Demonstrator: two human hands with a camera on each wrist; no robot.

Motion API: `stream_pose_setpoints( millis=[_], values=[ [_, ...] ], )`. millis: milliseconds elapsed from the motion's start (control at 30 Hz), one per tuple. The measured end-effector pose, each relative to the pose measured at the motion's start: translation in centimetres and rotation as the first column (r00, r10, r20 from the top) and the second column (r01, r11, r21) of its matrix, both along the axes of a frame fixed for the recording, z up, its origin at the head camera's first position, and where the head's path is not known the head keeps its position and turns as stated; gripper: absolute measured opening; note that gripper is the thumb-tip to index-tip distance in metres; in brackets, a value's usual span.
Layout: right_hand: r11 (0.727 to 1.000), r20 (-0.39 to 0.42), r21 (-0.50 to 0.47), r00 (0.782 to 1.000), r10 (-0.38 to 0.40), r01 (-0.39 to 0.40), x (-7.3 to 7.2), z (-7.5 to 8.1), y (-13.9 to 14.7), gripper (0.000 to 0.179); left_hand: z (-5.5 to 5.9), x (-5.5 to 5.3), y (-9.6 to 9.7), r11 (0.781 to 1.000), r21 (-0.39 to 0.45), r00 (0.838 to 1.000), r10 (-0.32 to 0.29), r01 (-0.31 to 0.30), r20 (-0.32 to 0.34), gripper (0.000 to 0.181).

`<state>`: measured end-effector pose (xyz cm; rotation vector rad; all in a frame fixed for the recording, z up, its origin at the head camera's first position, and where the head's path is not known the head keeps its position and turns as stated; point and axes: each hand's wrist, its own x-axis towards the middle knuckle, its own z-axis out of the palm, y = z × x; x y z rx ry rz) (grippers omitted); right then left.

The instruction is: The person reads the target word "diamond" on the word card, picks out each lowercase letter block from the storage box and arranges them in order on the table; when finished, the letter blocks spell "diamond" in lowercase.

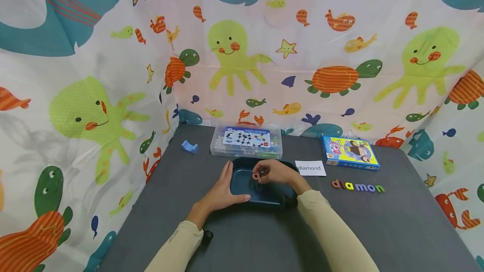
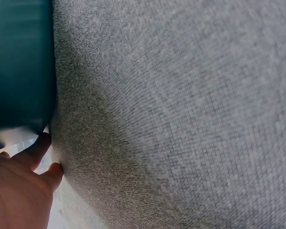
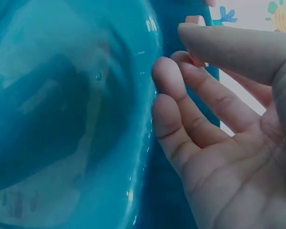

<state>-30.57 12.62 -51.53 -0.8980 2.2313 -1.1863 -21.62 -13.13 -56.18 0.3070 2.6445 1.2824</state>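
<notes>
A dark teal tray (image 1: 239, 184) sits on the grey table in front of me. Against its left side rests my left hand (image 1: 221, 191), fingers straight along the wall and thumb extended by the near rim. My right hand (image 1: 275, 172) is over the tray and pinches a small salmon-coloured toy letter (image 3: 195, 20) between thumb and fingertips. Which letter it is, I cannot tell for sure. Right of the tray, a row of coloured toy letters (image 1: 359, 187) reads "diamon". A white card (image 1: 310, 168) printed "diamond" lies above that row.
Behind the tray stands a clear plastic case (image 1: 246, 151) with a molecule picture on its label. A light blue plastic piece (image 1: 190, 147) lies to its left. At the back right is a yellow and blue box (image 1: 350, 153). A printed sea-animal curtain (image 1: 242, 108) encloses the table.
</notes>
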Motion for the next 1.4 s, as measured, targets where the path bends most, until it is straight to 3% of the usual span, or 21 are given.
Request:
stream_pose_setpoints(
  millis=[333, 933, 1233, 1400],
  values=[
    [0.996, -0.12, -0.036, 0.989, -0.088, 0.084, 0.4, 0.7, 2.4, 0.026, 0.0, 0.0, 0.1, 1.0, -0.001, 1.0, -0.001, 0.001, -0.007, 0.13],
    [0.97, -0.11, -0.022, 0.964, -0.242, 0.241, 1.3, 2.4, 8.1, 0.035, -0.3, 0.0, -0.1, 1.0, -0.002, 1.0, 0.004, -0.004, -0.001, 0.131],
    [0.942, -0.105, 0.014, 0.937, -0.333, 0.336, 1.5, 2.4, 11.6, 0.034, -0.7, -0.1, -0.1, 1.0, -0.008, 1.0, 0.008, -0.008, -0.002, 0.132],
    [0.915, -0.135, 0.013, 0.908, -0.398, 0.403, 1.7, 2.4, 13.8, 0.031, -0.5, -0.1, 0.0, 1.0, -0.01, 1.0, 0.008, -0.008, -0.003, 0.133]
  ],
)
